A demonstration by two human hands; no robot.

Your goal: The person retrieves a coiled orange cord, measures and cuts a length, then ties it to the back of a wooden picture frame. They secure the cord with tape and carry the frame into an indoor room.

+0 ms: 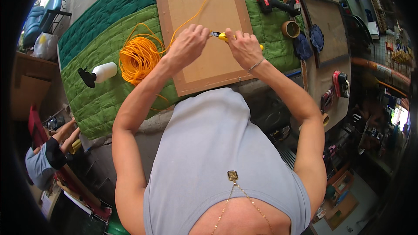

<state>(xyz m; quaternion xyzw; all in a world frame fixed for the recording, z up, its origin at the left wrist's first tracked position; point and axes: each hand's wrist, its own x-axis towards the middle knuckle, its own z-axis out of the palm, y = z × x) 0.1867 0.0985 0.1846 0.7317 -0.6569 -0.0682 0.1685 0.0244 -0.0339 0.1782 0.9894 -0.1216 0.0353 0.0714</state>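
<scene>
A brown framed board lies back-up on a green quilted cover. Over its middle my left hand pinches an orange cord that runs from the board's top edge down to a loose coil at the left. My right hand grips a yellow utility knife, its blade end pointing left toward my left hand's fingers. The two hands are almost touching at the knife tip.
A white spray bottle with a black trigger lies left of the coil. At the back right are a red-and-black drill, a tape roll, dark gloves and a second frame. Another person crouches at lower left.
</scene>
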